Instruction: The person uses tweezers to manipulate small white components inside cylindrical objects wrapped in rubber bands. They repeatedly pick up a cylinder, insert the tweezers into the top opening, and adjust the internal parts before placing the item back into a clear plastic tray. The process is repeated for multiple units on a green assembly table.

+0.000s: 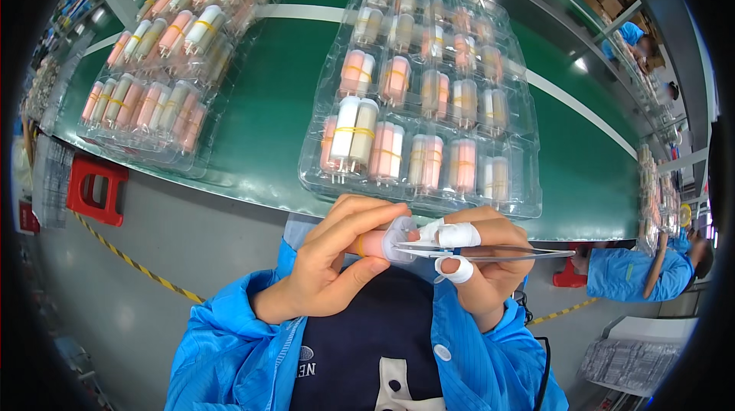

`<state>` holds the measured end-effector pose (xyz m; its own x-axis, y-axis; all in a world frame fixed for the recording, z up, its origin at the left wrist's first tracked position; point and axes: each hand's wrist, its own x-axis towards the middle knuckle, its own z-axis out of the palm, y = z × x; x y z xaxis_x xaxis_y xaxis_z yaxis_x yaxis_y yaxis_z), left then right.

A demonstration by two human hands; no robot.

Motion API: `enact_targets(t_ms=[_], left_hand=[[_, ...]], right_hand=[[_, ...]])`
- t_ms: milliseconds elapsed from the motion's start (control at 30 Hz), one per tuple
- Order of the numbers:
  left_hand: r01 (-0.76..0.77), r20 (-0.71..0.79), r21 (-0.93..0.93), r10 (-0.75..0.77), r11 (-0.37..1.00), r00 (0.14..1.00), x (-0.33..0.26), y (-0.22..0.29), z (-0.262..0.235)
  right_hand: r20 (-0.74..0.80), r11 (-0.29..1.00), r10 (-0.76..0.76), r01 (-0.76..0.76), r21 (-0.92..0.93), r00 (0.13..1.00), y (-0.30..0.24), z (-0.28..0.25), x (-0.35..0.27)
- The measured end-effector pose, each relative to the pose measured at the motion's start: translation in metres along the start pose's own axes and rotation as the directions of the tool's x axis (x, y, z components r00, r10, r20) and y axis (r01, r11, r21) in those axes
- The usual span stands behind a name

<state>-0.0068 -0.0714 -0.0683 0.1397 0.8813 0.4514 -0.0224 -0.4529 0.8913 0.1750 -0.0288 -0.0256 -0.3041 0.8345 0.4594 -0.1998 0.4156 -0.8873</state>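
Note:
Close to my chest, at the front edge of the green table, my left hand [325, 264] is closed around a pink cylinder [373, 243]. A translucent cap [399, 238] sits on the end facing right. Metal tweezers [511, 251] are gripped in my right hand [494, 269], and their tips reach the cap. White tape [459, 235] wraps fingertips of that hand. Whether the tweezers pinch anything is too small to make out. Just beyond my hands lies a clear plastic tray [312, 162] with pink, white and beige cylinders, many bundled by yellow bands.
At the left, stacked clear trays [180, 157] carry similar cylinders. More filled trays [649, 197] are at the far right. A red stool [98, 189] stands below the table's left side. A person in blue [632, 272] works at the right.

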Motion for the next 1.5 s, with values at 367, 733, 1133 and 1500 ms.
enact_targets(t_ms=[367,733,1133,1500], left_hand=[[0.018,-0.012,-0.007,-0.018,1.0,1.0,0.0,0.001,0.001],[0.026,-0.013,-0.019,-0.027,0.999,1.0,-0.001,0.002,0.001],[0.013,-0.038,0.023,-0.012,1.0,0.999,-0.002,0.002,0.003],[-0.04,-0.002,0.149,0.041,0.988,0.999,-0.002,-0.002,0.004]], right_hand=[[-0.011,1.0,-0.005,0.005,-0.025,1.0,0.003,0.001,0.0],[-0.054,0.994,0.02,-0.014,0.106,0.998,0.01,0.001,-0.005],[0.032,0.998,-0.057,0.057,-0.015,0.998,0.006,-0.001,0.0],[0.215,0.979,0.077,-0.033,-0.199,0.974,-0.009,-0.008,0.012]])
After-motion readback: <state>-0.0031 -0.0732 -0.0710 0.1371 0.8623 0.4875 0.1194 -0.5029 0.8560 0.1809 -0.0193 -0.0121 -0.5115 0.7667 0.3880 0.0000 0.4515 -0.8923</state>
